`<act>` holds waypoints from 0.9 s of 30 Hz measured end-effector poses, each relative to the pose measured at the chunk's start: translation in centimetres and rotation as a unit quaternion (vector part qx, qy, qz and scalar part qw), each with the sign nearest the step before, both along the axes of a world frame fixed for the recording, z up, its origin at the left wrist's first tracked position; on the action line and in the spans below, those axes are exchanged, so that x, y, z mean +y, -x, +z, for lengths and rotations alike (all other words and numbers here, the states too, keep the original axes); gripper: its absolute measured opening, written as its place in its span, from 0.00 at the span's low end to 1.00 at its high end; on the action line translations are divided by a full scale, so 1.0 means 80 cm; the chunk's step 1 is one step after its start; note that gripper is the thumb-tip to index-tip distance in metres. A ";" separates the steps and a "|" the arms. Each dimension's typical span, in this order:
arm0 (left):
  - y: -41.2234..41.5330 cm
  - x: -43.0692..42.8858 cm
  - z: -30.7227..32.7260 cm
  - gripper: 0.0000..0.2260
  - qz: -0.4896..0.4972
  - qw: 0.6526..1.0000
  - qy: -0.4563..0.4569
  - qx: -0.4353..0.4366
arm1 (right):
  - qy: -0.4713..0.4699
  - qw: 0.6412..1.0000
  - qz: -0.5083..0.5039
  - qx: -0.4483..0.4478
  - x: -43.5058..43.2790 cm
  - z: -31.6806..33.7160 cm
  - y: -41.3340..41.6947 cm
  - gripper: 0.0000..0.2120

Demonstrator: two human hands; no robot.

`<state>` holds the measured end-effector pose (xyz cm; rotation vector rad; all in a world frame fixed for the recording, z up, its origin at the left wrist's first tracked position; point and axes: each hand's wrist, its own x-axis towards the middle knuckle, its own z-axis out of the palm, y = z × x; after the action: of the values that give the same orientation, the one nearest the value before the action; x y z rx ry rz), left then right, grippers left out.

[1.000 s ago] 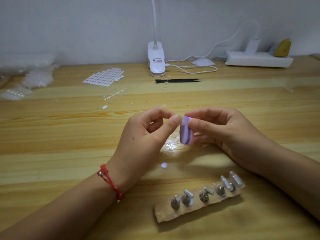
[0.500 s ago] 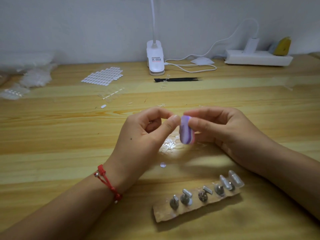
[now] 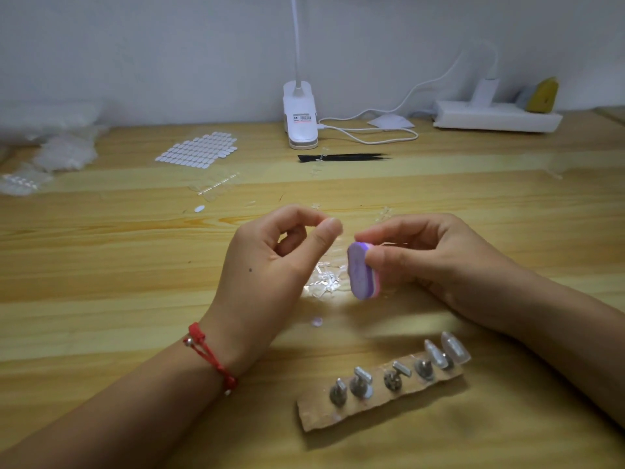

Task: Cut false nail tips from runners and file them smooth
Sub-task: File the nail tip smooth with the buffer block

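the work looks partly done: on the cardboard strip (image 3: pixel 341 416) two stands at the right end carry mounted tips (image 3: pixel 448 350), while four metal stands (image 3: pixel 360 384) are bare. a heap of clear offcuts (image 3: pixel 321 284) lies on the table (image 3: pixel 101 299) below the hands, a runner (image 3: pixel 216 186) with tips on it waits further back, and bags of more (image 3: pixel 64 152) sit far left, so much seems left. the left hand (image 3: pixel 274 269) pinches thumb to forefinger on what looks like a clear nail tip (image 3: pixel 332 220), barely visible. the right hand (image 3: pixel 439 262) grips a purple and pink file block (image 3: pixel 360 270), just beside the tip but apart from it. the lamp clip (image 3: pixel 300 113) bears a label with red and dark print, too small to read; no brand shows.
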<state>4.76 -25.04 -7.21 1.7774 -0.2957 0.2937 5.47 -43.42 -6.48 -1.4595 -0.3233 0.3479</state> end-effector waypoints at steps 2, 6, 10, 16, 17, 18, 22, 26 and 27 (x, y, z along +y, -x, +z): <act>0.001 -0.001 0.003 0.05 -0.003 1.000 0.019 0.007 | -0.055 0.998 -0.034 0.018 0.001 -0.001 -0.003 0.11; 0.004 -0.001 0.007 0.07 -0.016 0.999 0.031 0.018 | -0.097 0.993 -0.062 0.035 0.003 -0.003 -0.005 0.09; 0.006 -0.001 0.012 0.05 -0.045 0.996 0.069 0.041 | -0.091 0.992 -0.071 0.040 0.003 -0.002 -0.005 0.10; 0.007 -0.004 0.013 0.04 -0.088 0.992 0.066 0.070 | -0.100 0.993 -0.060 0.029 0.003 -0.004 -0.005 0.11; 0.007 -0.005 0.014 0.04 -0.087 0.992 0.061 0.069 | -0.097 0.993 -0.055 0.027 0.002 -0.005 -0.005 0.12; 0.007 -0.005 0.014 0.04 -0.084 0.992 0.060 0.067 | -0.087 0.995 -0.047 0.024 0.002 -0.005 -0.004 0.13; 0.009 -0.005 0.014 0.07 -0.068 0.996 0.033 0.046 | -0.040 0.999 -0.008 0.020 0.001 -0.003 -0.003 0.14; 0.007 -0.004 0.014 0.07 -0.070 0.996 0.037 0.048 | -0.052 0.998 -0.025 0.014 0.002 -0.005 -0.004 0.12; 0.007 -0.005 0.014 0.07 -0.076 0.995 0.034 0.052 | -0.068 0.997 -0.040 0.014 0.002 -0.006 -0.005 0.12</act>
<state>4.18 -25.42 -6.05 1.6860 -0.3407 0.1007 5.84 -43.25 -6.96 -1.3281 -0.2600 0.2770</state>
